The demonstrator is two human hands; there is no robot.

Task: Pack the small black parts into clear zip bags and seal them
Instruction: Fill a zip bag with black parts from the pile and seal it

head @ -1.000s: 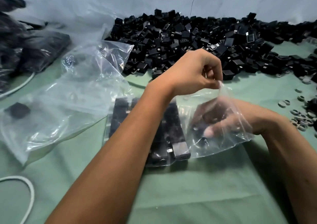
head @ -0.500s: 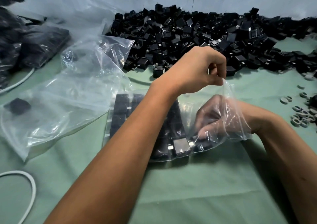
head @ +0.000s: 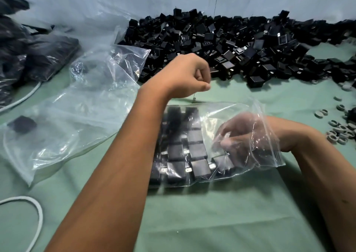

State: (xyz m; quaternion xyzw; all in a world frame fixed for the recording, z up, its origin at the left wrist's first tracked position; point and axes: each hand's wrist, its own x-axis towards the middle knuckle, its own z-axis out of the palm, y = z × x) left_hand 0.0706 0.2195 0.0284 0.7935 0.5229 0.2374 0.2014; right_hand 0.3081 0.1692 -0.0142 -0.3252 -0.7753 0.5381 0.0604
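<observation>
- My right hand (head: 244,141) is inside the zip bag (head: 215,141), fingers curled down on the black parts (head: 194,151) packed there; whether it pinches one I cannot tell
- The bag lies flat on the green cloth (head: 212,222), long axis left to right, its mouth at the right end around my wrist
- My left hand (head: 189,76) hovers beyond the bag's far edge, fisted, gripping nothing I can see
- Beyond the bag, the loose pile (head: 240,45) lies nearest my left hand, so that hand should fetch the next parts
</observation>
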